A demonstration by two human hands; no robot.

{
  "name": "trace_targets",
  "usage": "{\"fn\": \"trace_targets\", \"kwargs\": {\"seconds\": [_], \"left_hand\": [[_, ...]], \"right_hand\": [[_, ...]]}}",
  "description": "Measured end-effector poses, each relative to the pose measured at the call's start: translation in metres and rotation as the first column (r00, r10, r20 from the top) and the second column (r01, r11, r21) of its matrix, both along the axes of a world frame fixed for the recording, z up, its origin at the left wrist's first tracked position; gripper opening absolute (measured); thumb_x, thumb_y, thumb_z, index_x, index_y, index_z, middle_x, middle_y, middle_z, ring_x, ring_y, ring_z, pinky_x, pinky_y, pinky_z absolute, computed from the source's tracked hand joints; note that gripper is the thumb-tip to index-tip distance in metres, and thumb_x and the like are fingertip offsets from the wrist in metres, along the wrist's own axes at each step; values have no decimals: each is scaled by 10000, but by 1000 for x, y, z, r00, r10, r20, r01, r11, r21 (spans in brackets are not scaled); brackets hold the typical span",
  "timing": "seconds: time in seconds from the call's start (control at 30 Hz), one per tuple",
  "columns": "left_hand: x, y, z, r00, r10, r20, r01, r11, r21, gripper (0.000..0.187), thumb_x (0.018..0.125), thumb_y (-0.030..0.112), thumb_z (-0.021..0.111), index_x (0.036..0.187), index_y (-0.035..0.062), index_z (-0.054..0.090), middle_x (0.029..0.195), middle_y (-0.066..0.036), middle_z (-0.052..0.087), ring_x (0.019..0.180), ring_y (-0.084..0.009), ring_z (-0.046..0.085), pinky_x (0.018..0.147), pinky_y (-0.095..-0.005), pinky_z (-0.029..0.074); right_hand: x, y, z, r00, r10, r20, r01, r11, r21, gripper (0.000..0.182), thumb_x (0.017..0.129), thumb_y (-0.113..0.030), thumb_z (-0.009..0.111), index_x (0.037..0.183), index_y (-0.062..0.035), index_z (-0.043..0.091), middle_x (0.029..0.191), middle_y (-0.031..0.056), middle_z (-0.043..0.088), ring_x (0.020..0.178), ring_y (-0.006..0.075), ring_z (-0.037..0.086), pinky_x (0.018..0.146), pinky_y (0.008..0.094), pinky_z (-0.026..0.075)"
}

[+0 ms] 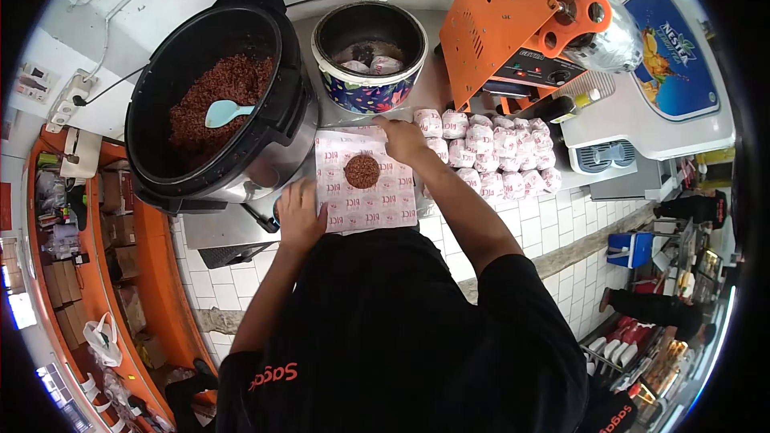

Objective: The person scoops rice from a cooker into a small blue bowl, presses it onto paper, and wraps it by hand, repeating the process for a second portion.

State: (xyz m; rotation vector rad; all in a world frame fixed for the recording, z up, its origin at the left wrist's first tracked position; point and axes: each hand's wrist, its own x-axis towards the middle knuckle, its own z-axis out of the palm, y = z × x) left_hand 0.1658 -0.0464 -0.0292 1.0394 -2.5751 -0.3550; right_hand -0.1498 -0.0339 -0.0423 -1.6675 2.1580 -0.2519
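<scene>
A printed wrapping paper sheet [341, 200] lies on the counter in front of me, with a round patty of reddish-brown rice [362, 171] on it. My left hand [301, 212] rests at the sheet's left edge, fingers stretched and holding nothing. At the far right edge of the sheet, my right hand [403, 142] pinches the paper, its index finger reaching along the top; the fingertips are partly hidden. Just right of that hand sit several wrapped rice portions [489, 148] in rows. A large black cooker [281, 124] of the same rice stands to the left, a light-blue scoop [228, 113] inside.
Behind the sheet stands a smaller flower-patterned rice cooker [370, 99] with wrapped portions inside. An orange sealing machine [501, 28] and a drink dispenser [674, 56] occupy the back right. A black handle [261, 218] lies near my left hand. Other people are at the far right.
</scene>
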Motion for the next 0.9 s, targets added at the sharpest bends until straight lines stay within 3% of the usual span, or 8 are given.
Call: {"fn": "trace_targets", "kwargs": {"seconds": [0.17, 0.3, 0.47, 0.6, 0.73, 0.77, 0.87, 0.9], "left_hand": [[-93, -69, -3, 940, -293, 177, 321, 934, -154, 566, 768, 4, 671, 1323, 50, 568, 1299, -134, 566, 1233, -318, 510, 1025, -434, 450], [-111, -96, -18, 827, -433, 358, 461, 887, 8, 356, 803, 19, 622, 1153, 81, 649, 1164, -119, 625, 1202, -315, 553, 1012, -443, 472], [-82, -89, -36, 769, -576, 275, 594, 804, 25, 427, 859, 61, 586, 1259, 186, 668, 1104, -106, 621, 1135, -294, 594, 960, -421, 516], [-68, -81, -37, 740, -605, 294, 613, 787, 77, 524, 877, 66, 571, 1373, 226, 624, 1195, -94, 610, 1151, -278, 573, 983, -413, 501], [-59, -64, -20, 749, -557, 359, 584, 811, 41, 546, 881, 90, 572, 1417, 192, 589, 1369, -108, 569, 1258, -284, 507, 1039, -413, 453], [-57, -62, -23, 740, -579, 342, 614, 789, 8, 547, 881, 94, 570, 1423, 165, 575, 1395, -104, 556, 1289, -289, 490, 1051, -425, 443], [-51, -65, -37, 711, -634, 305, 671, 741, -25, 562, 878, 91, 559, 1440, 84, 534, 1483, -98, 503, 1362, -308, 440, 1085, -449, 412], [-50, -63, -40, 701, -648, 299, 674, 738, 19, 570, 877, 81, 554, 1445, 58, 521, 1518, -100, 476, 1373, -318, 425, 1095, -448, 402]], "right_hand": [[-10, 19, 1, 983, 126, -133, -110, 987, 118, 411, 840, -90, 633, 1217, -228, 723, 1146, 111, 726, 1076, 284, 694, 962, 482, 516], [-5, 39, 3, 959, 163, -231, -139, 983, 117, 449, 839, -70, 598, 1236, -242, 716, 1109, 84, 738, 1045, 269, 704, 947, 462, 513], [11, 74, -10, 938, 193, -286, -205, 979, -11, 552, 811, -116, 642, 1355, -211, 637, 1060, 66, 731, 1018, 232, 691, 950, 426, 452], [28, 94, -22, 936, 118, -332, -130, 991, -15, 627, 801, -145, 662, 1420, -204, 581, 1096, 42, 697, 1082, 223, 643, 955, 447, 409], [31, 95, -44, 829, -254, -498, 173, 964, -204, 543, 769, -159, 697, 1305, -181, 617, 1174, 64, 638, 1130, 252, 561, 962, 486, 378], [27, 96, -52, 845, -299, -443, 105, 905, -411, 501, 755, -123, 701, 1247, -151, 612, 1093, 122, 681, 1073, 316, 629, 910, 508, 454], [25, 91, -42, 917, -367, 158, 383, 920, -80, 547, 752, -64, 673, 1285, -127, 568, 974, 204, 706, 949, 417, 682, 820, 541, 519], [28, 88, -35, 902, -409, 137, 416, 909, -32, 624, 760, -33, 646, 1362, -114, 503, 897, 270, 698, 861, 490, 680, 788, 556, 537]]}}
